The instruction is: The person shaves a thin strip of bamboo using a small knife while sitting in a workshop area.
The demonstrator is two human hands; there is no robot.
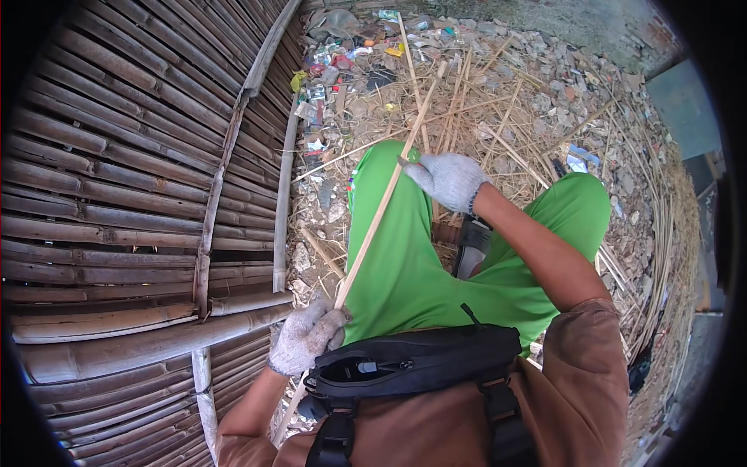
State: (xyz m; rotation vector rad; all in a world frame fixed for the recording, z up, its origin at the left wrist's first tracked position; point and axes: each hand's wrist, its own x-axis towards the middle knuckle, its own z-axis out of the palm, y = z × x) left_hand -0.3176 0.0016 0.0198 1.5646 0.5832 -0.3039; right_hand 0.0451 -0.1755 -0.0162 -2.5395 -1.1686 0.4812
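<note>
A long, pale bamboo strip (375, 222) slants over my left thigh, from beside my hip up past my knee. My left hand (305, 336), in a whitish knit glove, is closed around its lower part. My right hand (450, 180), gloved alike, is closed beside the strip above my left knee. A small dark pointed piece (403, 162) sticks out from its fingertips and meets the strip; its kind is hard to make out, and the rest is hidden in the glove.
A bamboo slat wall (117, 187) rises close on my left. Loose bamboo strips (459, 101) and shavings lie ahead on stony ground, with litter (334, 66) at the far left. More long thin strips (661, 241) lie along the right. A black bag (420, 358) sits across my waist.
</note>
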